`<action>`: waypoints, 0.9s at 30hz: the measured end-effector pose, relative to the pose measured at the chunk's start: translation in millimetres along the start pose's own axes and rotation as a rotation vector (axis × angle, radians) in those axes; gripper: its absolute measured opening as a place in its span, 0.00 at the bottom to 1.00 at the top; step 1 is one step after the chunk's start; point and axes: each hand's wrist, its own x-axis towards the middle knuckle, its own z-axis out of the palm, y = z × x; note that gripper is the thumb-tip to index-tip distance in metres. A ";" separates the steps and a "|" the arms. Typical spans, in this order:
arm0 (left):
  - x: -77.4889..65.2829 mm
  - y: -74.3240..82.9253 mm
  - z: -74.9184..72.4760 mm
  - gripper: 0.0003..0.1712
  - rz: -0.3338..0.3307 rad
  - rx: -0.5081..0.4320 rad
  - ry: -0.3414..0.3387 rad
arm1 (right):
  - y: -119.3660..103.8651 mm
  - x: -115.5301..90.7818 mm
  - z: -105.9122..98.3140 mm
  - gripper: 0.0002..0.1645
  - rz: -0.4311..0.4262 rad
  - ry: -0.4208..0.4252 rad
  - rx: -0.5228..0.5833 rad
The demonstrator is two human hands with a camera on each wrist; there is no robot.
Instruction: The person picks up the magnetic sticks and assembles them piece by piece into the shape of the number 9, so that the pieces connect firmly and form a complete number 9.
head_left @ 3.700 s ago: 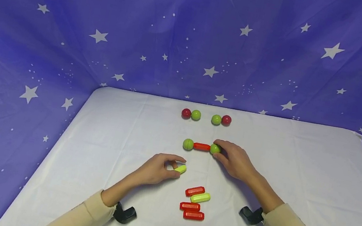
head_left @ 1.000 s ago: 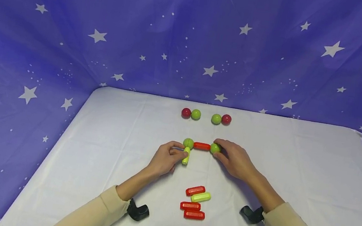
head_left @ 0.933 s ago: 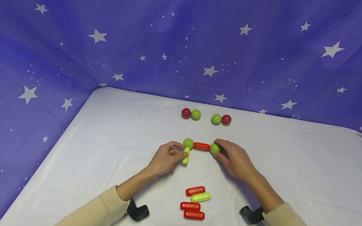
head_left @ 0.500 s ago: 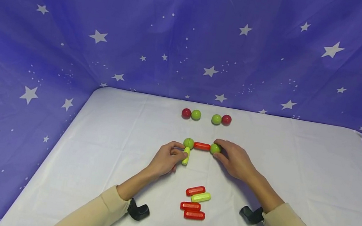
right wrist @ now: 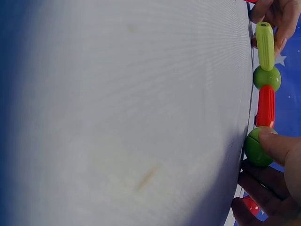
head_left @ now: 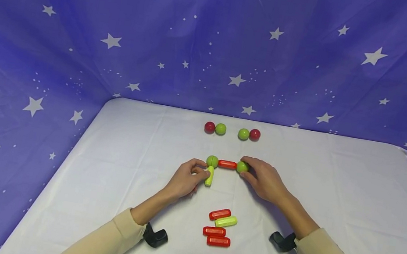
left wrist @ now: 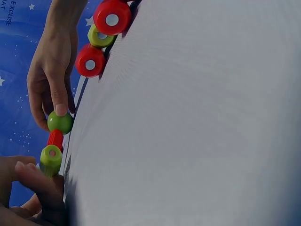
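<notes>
My left hand pinches a yellow-green rod between thumb and fingers. The rod's far end meets a green ball, and the rod points back toward me. From that ball a red rod runs sideways to a second green ball, which my right hand grips with thumb and fingers. In the right wrist view, the yellow-green rod, ball, red rod and gripped ball stand in a chain. A bit of red shows at the lower edge of my left hand.
Nearer me lie red rods and one yellow-green rod, close together. At the back of the white tabletop sit two ball pairs, with a red ball and a green ball on the left.
Since the earliest frame, my left hand has moved forward with the yellow-green rod and turned it, bringing its end against the left green ball. My right hand has stayed on its ball.
</notes>
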 end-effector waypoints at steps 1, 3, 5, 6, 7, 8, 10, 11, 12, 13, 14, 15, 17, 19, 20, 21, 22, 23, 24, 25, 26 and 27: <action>-0.1 -0.1 -0.3 0.19 0.001 0.003 -0.002 | 0.0 0.0 -0.1 0.26 -0.001 0.001 -0.001; -0.4 0.1 -0.7 0.19 0.000 0.004 -0.006 | 0.0 0.0 -0.2 0.25 -0.002 0.004 -0.001; -0.7 0.4 -0.7 0.19 -0.005 0.002 -0.010 | 0.0 0.0 -0.3 0.25 -0.001 0.006 -0.002; -0.7 0.3 -0.6 0.19 -0.007 0.003 -0.010 | 0.0 0.0 -0.2 0.25 -0.001 0.007 -0.002; -0.8 0.4 -0.4 0.19 -0.009 0.004 -0.010 | 0.1 0.1 -0.2 0.25 -0.001 0.007 -0.002; -0.7 0.3 -0.3 0.19 -0.010 0.005 -0.009 | 0.0 0.1 -0.1 0.25 -0.002 0.007 -0.001; -0.8 0.2 0.0 0.19 -0.010 0.006 -0.008 | 0.1 0.3 0.1 0.25 -0.003 0.007 0.001; -0.8 0.0 0.0 0.19 -0.012 0.006 -0.008 | 0.2 0.3 0.3 0.25 -0.004 0.008 0.002; -0.8 -0.3 0.1 0.19 -0.012 0.005 -0.008 | 0.3 0.4 0.4 0.25 -0.006 0.008 0.003; -0.8 -0.6 0.1 0.19 -0.010 0.003 -0.007 | 0.5 0.4 0.5 0.25 -0.007 0.008 0.003; -1.0 -0.6 0.0 0.19 -0.010 0.001 -0.006 | 0.6 0.4 0.6 0.25 -0.008 0.009 0.005; -1.2 -0.7 -0.1 0.19 -0.011 0.001 -0.005 | 0.7 0.4 0.7 0.25 -0.010 0.010 0.005; -1.5 -1.0 -0.3 0.19 -0.010 0.001 -0.001 | 0.9 0.4 0.8 0.24 -0.012 0.011 0.007; -1.7 -1.3 -0.5 0.19 -0.008 0.002 0.003 | 0.9 0.3 0.8 0.24 -0.013 0.011 0.011; -1.8 -1.3 -0.6 0.19 -0.008 0.003 0.006 | 1.0 0.3 0.8 0.24 -0.014 0.011 0.012; -1.8 -1.7 -0.6 0.19 -0.006 0.002 0.007 | 1.0 0.2 0.8 0.24 -0.014 0.011 0.013; -1.6 -2.1 -0.5 0.19 -0.004 0.002 0.008 | 1.1 0.2 0.8 0.24 -0.014 0.011 0.014; -1.8 -2.2 -0.6 0.19 -0.003 0.003 0.010 | 1.2 0.2 0.9 0.24 -0.015 0.011 0.014; -1.6 -2.5 -0.5 0.19 -0.002 0.002 0.011 | 1.3 0.2 0.9 0.24 -0.016 0.011 0.014; -1.5 -2.7 -0.5 0.19 0.000 0.002 0.012 | 1.3 0.3 1.0 0.25 -0.017 0.012 0.014; -1.3 -3.1 -0.6 0.18 0.001 0.001 0.013 | 1.4 0.3 1.1 0.25 -0.018 0.011 0.013; -1.1 -3.6 -0.7 0.18 0.002 0.000 0.014 | 1.5 0.3 1.1 0.24 -0.018 0.011 0.013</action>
